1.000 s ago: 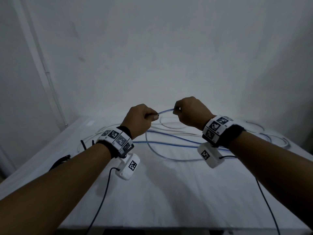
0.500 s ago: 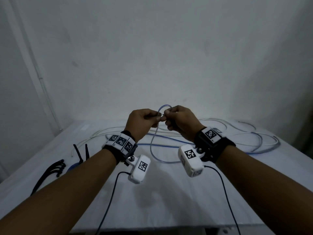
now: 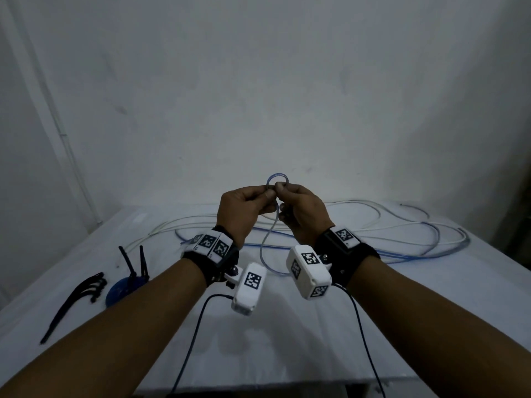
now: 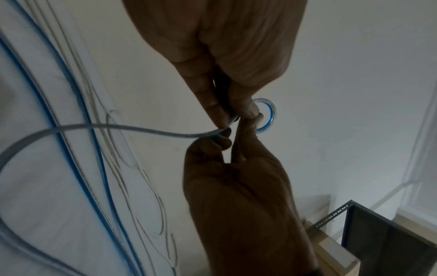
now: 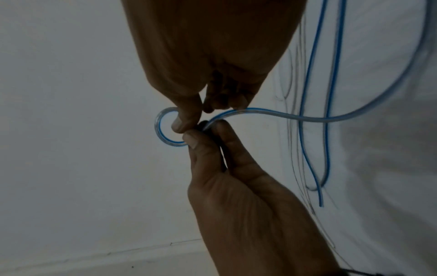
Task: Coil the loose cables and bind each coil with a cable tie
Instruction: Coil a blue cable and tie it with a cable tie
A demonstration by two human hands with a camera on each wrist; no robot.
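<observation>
Both hands are raised over the white table (image 3: 287,349) and meet at their fingertips. They pinch a clear cable with a blue stripe, bent into a small loop (image 3: 277,179) (image 4: 269,115) (image 5: 163,128) that sticks out beyond the fingers. My left hand (image 3: 268,193) (image 4: 227,115) holds the crossing with thumb and forefinger. My right hand (image 3: 281,187) (image 5: 191,121) pinches right beside it. The rest of the cable (image 3: 267,242) (image 4: 118,128) (image 5: 307,117) hangs down to the table. A bunch of black cable ties (image 3: 77,294) lies at the left.
Loose white and blue-striped cables (image 3: 402,234) sprawl across the far half of the table. A blue round object with black prongs (image 3: 123,291) sits next to the ties. A wall stands close behind the table. A dark metal-framed rack (image 4: 390,242) stands off to the right.
The hands, apart with a short straight stretch of cable between them, have come together and risen. The cable end is now bent into a small loop at the fingertips.
</observation>
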